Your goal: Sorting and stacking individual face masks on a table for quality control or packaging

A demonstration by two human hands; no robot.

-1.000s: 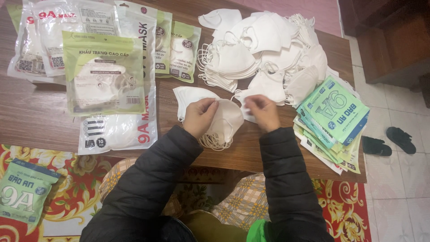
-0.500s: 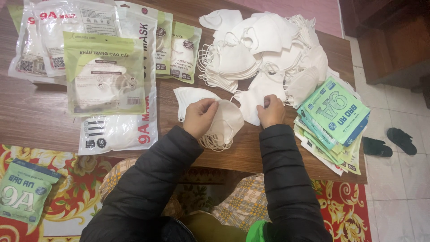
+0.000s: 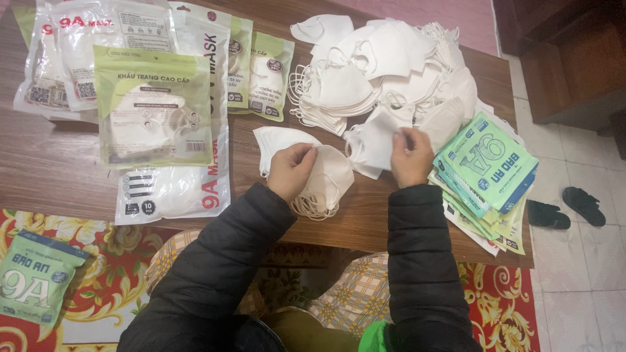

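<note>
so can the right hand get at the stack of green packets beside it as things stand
Probably yes. The right hand grips a white mask just left of the stack of green packets, which lies uncovered on the table with nothing between, though the hand is occupied.

Setting: a room in a home, used for small-scale packing by hand. Indicators: a low wooden worktop [image 3: 59,176] stands over a red floral rug [image 3: 98,261], with pale floor tiles [image 3: 587,274] beside it. A pair of dark slippers [image 3: 566,207] lies on the tiles. Dark wooden furniture [image 3: 561,58] stands at the upper right. Stock on the worktop: loose white face masks [image 3: 385,58], flat green packaging sleeves [image 3: 486,163], and filled mask bags [image 3: 156,104].
</note>
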